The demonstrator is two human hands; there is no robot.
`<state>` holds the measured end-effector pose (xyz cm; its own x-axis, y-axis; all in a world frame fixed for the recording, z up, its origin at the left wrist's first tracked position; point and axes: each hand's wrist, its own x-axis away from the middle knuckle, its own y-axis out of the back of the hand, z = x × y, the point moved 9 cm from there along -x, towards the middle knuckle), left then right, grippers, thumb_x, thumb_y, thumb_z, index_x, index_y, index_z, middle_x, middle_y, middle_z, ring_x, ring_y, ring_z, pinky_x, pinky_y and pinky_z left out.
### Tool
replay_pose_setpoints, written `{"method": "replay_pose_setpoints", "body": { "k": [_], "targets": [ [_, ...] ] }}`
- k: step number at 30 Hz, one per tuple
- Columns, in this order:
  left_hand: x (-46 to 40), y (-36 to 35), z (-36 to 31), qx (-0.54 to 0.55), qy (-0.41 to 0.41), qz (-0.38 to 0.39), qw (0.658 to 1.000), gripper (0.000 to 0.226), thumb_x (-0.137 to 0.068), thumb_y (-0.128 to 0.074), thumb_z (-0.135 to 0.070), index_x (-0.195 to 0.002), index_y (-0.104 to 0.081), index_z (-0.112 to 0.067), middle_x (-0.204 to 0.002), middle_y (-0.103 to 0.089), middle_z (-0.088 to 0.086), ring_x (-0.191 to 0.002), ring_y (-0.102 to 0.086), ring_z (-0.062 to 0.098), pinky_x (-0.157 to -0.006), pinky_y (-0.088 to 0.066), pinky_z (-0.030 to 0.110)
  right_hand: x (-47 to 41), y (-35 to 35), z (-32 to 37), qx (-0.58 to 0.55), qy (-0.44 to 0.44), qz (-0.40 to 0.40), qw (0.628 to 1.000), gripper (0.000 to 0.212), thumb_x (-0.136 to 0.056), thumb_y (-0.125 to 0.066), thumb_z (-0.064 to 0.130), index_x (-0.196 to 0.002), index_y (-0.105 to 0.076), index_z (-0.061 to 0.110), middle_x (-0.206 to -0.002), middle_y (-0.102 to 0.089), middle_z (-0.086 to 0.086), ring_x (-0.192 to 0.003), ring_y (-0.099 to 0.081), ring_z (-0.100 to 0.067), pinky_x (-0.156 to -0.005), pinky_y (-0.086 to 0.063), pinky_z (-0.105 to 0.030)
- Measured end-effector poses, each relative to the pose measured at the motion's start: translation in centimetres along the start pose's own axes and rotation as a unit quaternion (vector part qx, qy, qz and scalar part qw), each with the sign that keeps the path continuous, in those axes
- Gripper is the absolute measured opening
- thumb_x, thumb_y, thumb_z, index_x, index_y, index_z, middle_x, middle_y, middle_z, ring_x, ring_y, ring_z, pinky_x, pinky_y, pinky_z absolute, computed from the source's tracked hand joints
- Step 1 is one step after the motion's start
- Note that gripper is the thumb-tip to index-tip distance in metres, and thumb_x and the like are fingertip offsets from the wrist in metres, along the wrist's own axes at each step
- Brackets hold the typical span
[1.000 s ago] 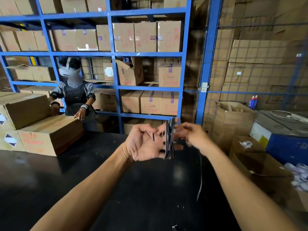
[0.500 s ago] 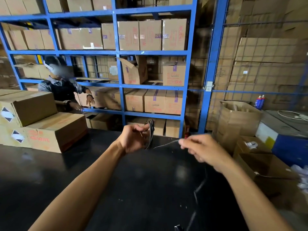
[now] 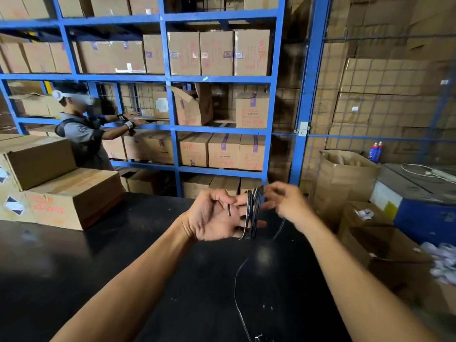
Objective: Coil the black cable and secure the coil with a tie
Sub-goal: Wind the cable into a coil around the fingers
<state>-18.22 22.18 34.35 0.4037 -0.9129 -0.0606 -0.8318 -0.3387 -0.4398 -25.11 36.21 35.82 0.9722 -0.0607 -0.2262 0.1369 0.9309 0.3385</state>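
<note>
Left hand (image 3: 217,218) wrapped in black cable (image 3: 253,213), right hand (image 3: 283,203) blurred; grip unclear

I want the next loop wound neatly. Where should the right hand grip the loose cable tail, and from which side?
Probably on the taut stretch just below the coil, coming from the right. The tail hangs from there down to the table, and the right hand is beside it, while the left hand holds the coil.
</note>
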Motion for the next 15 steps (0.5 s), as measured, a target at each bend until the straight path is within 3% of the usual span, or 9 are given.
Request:
{"method": "replay_pose_setpoints", "body": {
  "k": [2, 5, 8, 11, 13, 15],
  "targets": [
    [0.0, -0.9, -1.6, 0.045, -0.055, 0.036, 0.997, 0.073, -0.084, -0.026, -0.023, -0.156, -0.023, -0.01, -0.158, -0.029, 0.023, -0.141, -0.025, 0.053, -0.113, -0.016, 0.061, 1.5, -2.3, -2.2, -0.041, -0.034, 0.026, 0.998, 0.021, -0.102, -0.059, 0.016, -0.092, -0.074, 0.027, -0.066, -0.063, 0.005, -0.043, -0.045, -0.006, -0.044, -0.03, -0.021],
    [0.0, 0.1, -3.8, 0.064, -0.132, 0.029, 0.989, 0.068, -0.084, -0.028, -0.024, -0.152, -0.035, -0.019, -0.166, -0.018, 0.017, -0.147, -0.001, 0.051, -0.118, 0.006, 0.064, 4.1, -5.1, -4.7, -0.068, -0.058, 0.071, 0.993, 0.019, -0.104, -0.058, 0.023, -0.113, -0.075, 0.022, -0.067, -0.053, -0.001, -0.048, -0.042, -0.01, -0.045, -0.032, -0.023],
    [0.4, 2.6, -5.5, 0.07, -0.18, -0.03, 0.981, 0.063, -0.083, -0.034, -0.024, -0.146, -0.045, -0.022, -0.166, -0.019, 0.015, -0.143, -0.018, 0.049, -0.118, -0.007, 0.063, 6.8, -6.5, -5.2, -0.054, -0.048, 0.117, 0.99, 0.019, -0.101, -0.061, 0.034, -0.099, -0.08, 0.031, -0.063, -0.053, 0.004, -0.054, -0.048, -0.005, -0.049, -0.036, -0.021],
    [1.4, 6.7, -5.8, 0.074, -0.218, -0.15, 0.962, 0.048, -0.078, -0.041, -0.025, -0.119, -0.066, -0.019, -0.161, -0.032, 0.014, -0.142, -0.024, 0.052, -0.119, -0.006, 0.061, 8.1, -6.1, -4.6, -0.017, -0.019, 0.13, 0.991, 0.019, -0.099, -0.064, 0.036, -0.094, -0.08, 0.028, -0.06, -0.053, 0.006, -0.056, -0.051, -0.005, -0.055, -0.04, -0.024],
    [2.2, 9.4, -5.0, 0.086, -0.22, -0.229, 0.944, 0.049, -0.073, -0.048, -0.024, -0.119, -0.064, -0.018, -0.148, -0.044, 0.013, -0.116, -0.045, 0.042, -0.108, -0.025, 0.054, 8.2, -5.0, -3.3, 0.038, 0.009, 0.124, 0.991, 0.02, -0.097, -0.066, 0.04, -0.088, -0.08, 0.028, -0.056, -0.055, 0.009, -0.056, -0.053, -0.003, -0.06, -0.042, -0.027],
    [2.8, 10.8, -3.6, 0.082, -0.195, -0.285, 0.935, 0.054, -0.068, -0.053, -0.023, -0.122, -0.058, -0.018, -0.124, -0.055, 0.009, -0.084, -0.048, 0.026, -0.084, -0.035, 0.042, 8.0, -3.6, -0.8, 0.081, 0.04, 0.114, 0.989, 0.02, -0.096, -0.067, 0.038, -0.086, -0.08, 0.027, -0.056, -0.06, 0.015, -0.055, -0.056, 0.003, -0.064, -0.042, -0.022]
  ]
}}
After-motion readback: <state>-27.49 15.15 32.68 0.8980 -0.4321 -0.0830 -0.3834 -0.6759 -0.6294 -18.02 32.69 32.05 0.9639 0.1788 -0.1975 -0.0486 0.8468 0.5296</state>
